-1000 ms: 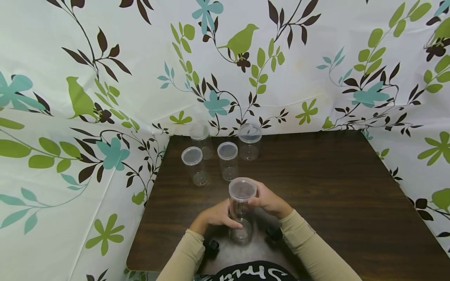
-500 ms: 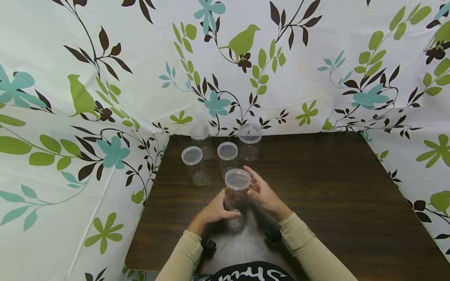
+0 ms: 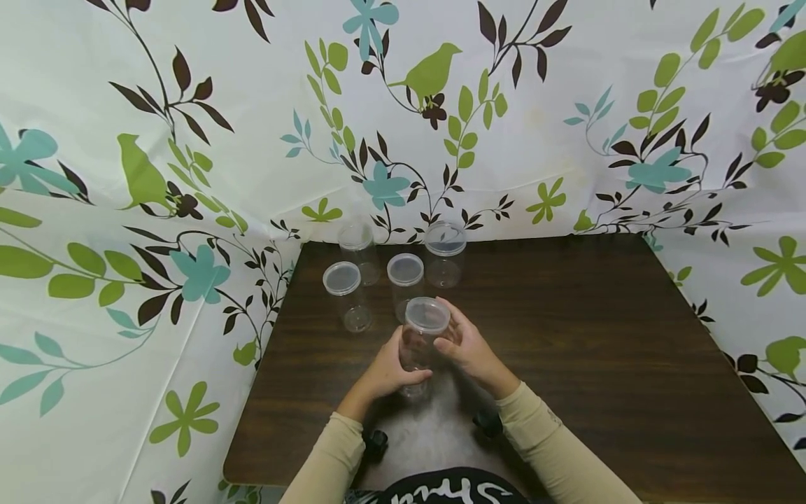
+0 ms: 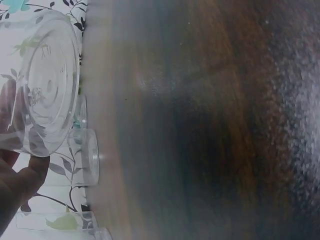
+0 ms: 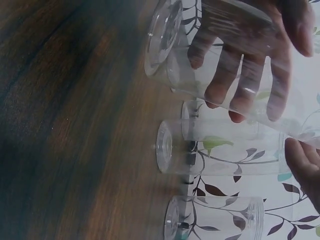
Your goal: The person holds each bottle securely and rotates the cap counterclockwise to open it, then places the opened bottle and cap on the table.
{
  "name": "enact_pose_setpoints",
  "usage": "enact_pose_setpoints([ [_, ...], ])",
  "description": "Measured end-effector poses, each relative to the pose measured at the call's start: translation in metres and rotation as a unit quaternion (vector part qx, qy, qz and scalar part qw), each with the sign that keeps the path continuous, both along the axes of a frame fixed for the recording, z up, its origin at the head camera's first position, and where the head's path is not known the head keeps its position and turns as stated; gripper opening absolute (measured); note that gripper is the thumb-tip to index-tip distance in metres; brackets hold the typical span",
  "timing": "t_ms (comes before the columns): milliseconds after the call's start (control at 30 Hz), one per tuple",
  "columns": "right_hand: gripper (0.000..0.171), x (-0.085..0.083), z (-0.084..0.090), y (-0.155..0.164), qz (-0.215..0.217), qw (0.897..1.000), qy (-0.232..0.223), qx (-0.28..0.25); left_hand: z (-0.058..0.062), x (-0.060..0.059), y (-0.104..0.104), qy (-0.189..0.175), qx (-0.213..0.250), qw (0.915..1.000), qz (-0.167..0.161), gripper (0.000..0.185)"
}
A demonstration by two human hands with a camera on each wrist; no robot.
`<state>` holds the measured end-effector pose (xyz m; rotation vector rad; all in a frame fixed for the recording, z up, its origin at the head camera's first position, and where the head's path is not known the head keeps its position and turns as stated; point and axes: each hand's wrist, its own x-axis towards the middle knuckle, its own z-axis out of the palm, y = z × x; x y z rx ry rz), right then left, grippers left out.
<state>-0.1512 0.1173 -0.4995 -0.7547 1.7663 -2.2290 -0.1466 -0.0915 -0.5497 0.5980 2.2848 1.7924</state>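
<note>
A clear jar (image 3: pixel 415 348) was gripped by both hands: the left hand (image 3: pixel 384 371) at its 8 o'clock, the right hand (image 3: pixel 474 355) at 3 o'clock, higher. Its long axis leaned, base above the desk (image 3: pixel 630 350); other jars (image 3: pixel 406 270) stood toward 11 o'clock.

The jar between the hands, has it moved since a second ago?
Yes: in the head view, the held jar has shifted up the picture, toward the table's back edge.
</note>
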Motion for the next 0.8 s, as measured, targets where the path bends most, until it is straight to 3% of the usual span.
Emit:
enact_pose_setpoints([
  [200, 0.103, 0.000, -0.001, -0.001, 0.001, 1.000, 0.017, -0.007, 0.005, 0.002, 0.000, 0.018, -0.026, 0.9989, -0.035, 0.084],
  [333, 0.096, -0.002, -0.002, 0.000, 0.011, 0.999, 0.045, -0.012, 0.006, 0.004, -0.002, 0.009, -0.009, 0.9926, -0.120, 0.088],
  [467, 0.093, -0.007, -0.003, 0.003, 0.083, 0.995, 0.039, -0.044, 0.011, 0.005, -0.004, -0.018, 0.016, 0.9783, -0.206, 0.076],
  [633, 0.086, -0.013, -0.009, 0.010, 0.203, 0.977, 0.022, -0.068, 0.014, 0.004, -0.006, -0.044, 0.026, 0.9559, -0.289, 0.065],
  [733, 0.084, -0.013, -0.011, 0.010, 0.234, 0.969, 0.013, -0.076, 0.014, 0.003, -0.006, -0.062, 0.042, 0.9434, -0.323, 0.067],
  [800, 0.086, -0.013, -0.012, 0.008, 0.240, 0.967, 0.008, -0.080, 0.013, 0.004, -0.007, -0.068, 0.057, 0.9405, -0.328, 0.073],
])
